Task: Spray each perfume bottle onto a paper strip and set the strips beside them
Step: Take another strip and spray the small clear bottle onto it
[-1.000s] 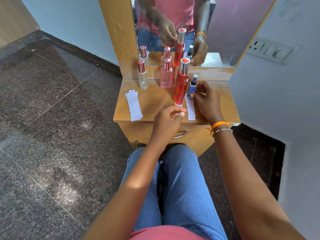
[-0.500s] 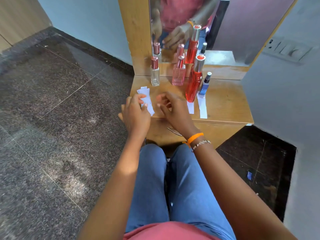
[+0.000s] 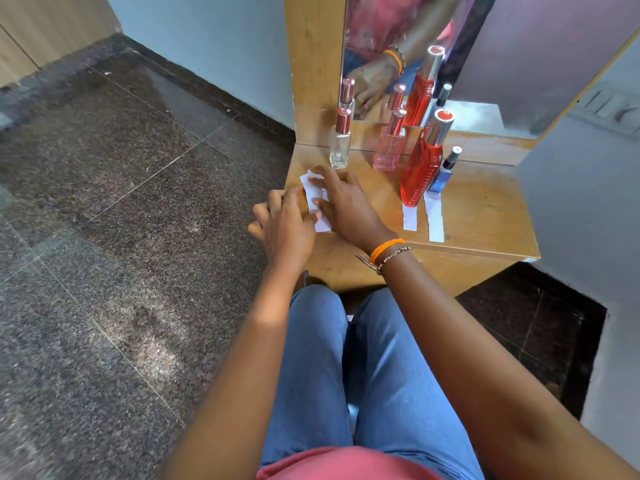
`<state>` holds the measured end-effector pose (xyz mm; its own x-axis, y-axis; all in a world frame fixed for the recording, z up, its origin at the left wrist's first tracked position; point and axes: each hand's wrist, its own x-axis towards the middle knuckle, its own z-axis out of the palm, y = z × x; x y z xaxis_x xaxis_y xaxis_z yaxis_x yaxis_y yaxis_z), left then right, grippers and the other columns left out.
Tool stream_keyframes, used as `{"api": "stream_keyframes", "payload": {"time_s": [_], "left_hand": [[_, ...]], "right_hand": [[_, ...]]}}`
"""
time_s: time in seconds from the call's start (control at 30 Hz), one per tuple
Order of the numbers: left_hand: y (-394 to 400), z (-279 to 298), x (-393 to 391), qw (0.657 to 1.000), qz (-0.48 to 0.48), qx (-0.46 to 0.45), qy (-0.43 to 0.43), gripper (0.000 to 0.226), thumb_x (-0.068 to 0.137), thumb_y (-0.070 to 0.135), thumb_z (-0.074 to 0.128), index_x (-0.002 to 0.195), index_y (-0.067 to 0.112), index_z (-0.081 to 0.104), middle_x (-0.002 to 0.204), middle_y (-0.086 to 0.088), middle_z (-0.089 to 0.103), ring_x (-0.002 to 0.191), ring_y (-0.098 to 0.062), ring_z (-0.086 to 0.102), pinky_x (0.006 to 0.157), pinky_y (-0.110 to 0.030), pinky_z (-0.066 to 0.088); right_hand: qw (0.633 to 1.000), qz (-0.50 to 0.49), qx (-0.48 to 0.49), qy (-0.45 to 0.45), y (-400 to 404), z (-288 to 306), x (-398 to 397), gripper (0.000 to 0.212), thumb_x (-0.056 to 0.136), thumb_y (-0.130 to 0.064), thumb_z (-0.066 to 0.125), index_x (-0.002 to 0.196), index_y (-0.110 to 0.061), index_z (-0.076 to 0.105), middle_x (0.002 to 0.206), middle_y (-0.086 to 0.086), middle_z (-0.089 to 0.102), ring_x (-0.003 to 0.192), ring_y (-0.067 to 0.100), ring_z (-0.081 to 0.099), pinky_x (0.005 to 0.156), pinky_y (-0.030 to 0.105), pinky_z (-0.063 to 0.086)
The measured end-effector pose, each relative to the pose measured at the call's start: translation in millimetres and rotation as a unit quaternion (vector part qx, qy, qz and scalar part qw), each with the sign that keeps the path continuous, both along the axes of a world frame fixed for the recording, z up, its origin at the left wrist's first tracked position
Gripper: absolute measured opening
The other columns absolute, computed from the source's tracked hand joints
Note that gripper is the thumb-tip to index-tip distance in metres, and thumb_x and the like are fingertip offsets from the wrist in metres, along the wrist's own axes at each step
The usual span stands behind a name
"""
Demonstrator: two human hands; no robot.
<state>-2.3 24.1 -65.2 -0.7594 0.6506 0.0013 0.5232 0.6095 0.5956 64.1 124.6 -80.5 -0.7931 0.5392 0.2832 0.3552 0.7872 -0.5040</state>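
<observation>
Four perfume bottles stand on the wooden dresser top (image 3: 485, 209): a clear bottle (image 3: 340, 148), a pink bottle (image 3: 389, 152), a tall red bottle (image 3: 420, 173) and a small blue bottle (image 3: 442, 178). One paper strip (image 3: 409, 219) lies in front of the red bottle and another strip (image 3: 435, 225) in front of the blue one. A stack of white strips (image 3: 316, 197) lies at the top's left end. My right hand (image 3: 348, 207) rests flat on that stack with spread fingers. My left hand (image 3: 284, 221) pinches a strip at the stack's left edge, fingers curled.
A mirror (image 3: 485, 46) rises behind the bottles and reflects them and my hand. A grey wall (image 3: 581, 202) closes in on the right. Stone floor (image 3: 121, 202) spreads to the left. My knees in blue jeans (image 3: 346, 358) sit under the dresser's front edge.
Both hands moved left from the red and blue bottles to the strip stack. My right hand now lies on it and my left hand has closed on its edge.
</observation>
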Motion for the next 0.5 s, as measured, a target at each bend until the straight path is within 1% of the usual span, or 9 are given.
{"api": "stream_keyframes", "payload": {"time_s": [0.13,0.23,0.3,0.33,0.43,0.47,0.5], "left_hand": [[0,0,2,1.0,0.003,0.007,-0.004,0.042,0.086,0.034,0.06,0.126,0.029,0.048,0.132,0.0,0.041,0.122,-0.028,0.03,0.092,-0.043,0.025],[-1,0,4,1.0,0.01,0.014,-0.007,0.042,0.087,0.032,0.06,0.127,0.027,0.047,0.132,-0.001,0.041,0.122,-0.028,0.031,0.092,-0.043,0.025],[-1,0,5,1.0,0.012,0.017,-0.009,0.044,0.087,0.031,0.06,0.128,0.027,0.046,0.132,-0.001,0.041,0.122,-0.028,0.031,0.093,-0.044,0.025],[-1,0,5,1.0,0.012,0.016,-0.011,0.044,0.087,0.03,0.06,0.128,0.028,0.046,0.132,-0.001,0.041,0.122,-0.028,0.031,0.093,-0.045,0.025],[-1,-1,4,0.999,0.015,0.023,-0.022,0.046,0.084,0.032,0.063,0.127,0.032,0.047,0.13,0.001,0.043,0.121,-0.028,0.032,0.092,-0.045,0.027],[0,-1,3,0.999,0.014,0.027,-0.024,0.046,0.084,0.032,0.064,0.127,0.033,0.047,0.13,0.002,0.044,0.12,-0.028,0.032,0.092,-0.045,0.027],[0,-1,4,0.999,0.014,0.03,-0.025,0.047,0.084,0.032,0.064,0.127,0.035,0.047,0.129,0.002,0.044,0.12,-0.027,0.033,0.091,-0.045,0.027]], "right_hand": [[1.0,-0.009,0.001,0.011,-1,-1,-1,0.043,0.089,-0.004,0.056,0.13,-0.004,0.044,0.125,0.008,0.064,0.117,0.032,0.042,0.09,0.032,0.035],[0.999,-0.015,-0.013,0.029,-2,-2,-2,0.043,0.086,-0.001,0.056,0.128,-0.005,0.046,0.122,0.007,0.065,0.114,0.03,0.043,0.086,0.024,0.032],[0.996,-0.025,-0.056,0.057,-4,-2,-4,0.047,0.083,0.005,0.055,0.127,-0.005,0.047,0.118,0.008,0.066,0.112,0.029,0.043,0.081,0.018,0.03],[0.993,-0.031,-0.085,0.072,-4,0,-5,0.048,0.081,0.008,0.054,0.127,-0.004,0.047,0.117,0.009,0.066,0.11,0.028,0.045,0.081,0.017,0.031],[0.975,-0.052,-0.174,0.126,-8,6,-8,0.049,0.076,0.014,0.05,0.123,-0.002,0.048,0.111,0.012,0.066,0.098,0.019,0.056,0.076,0.012,0.042],[0.965,-0.062,-0.207,0.15,-9,8,-9,0.048,0.076,0.015,0.05,0.121,-0.002,0.048,0.11,0.012,0.066,0.093,0.016,0.058,0.074,0.012,0.044],[0.954,-0.075,-0.233,0.173,-11,11,-11,0.045,0.077,0.014,0.052,0.119,-0.003,0.048,0.108,0.01,0.065,0.088,0.015,0.059,0.074,0.016,0.047]]}}
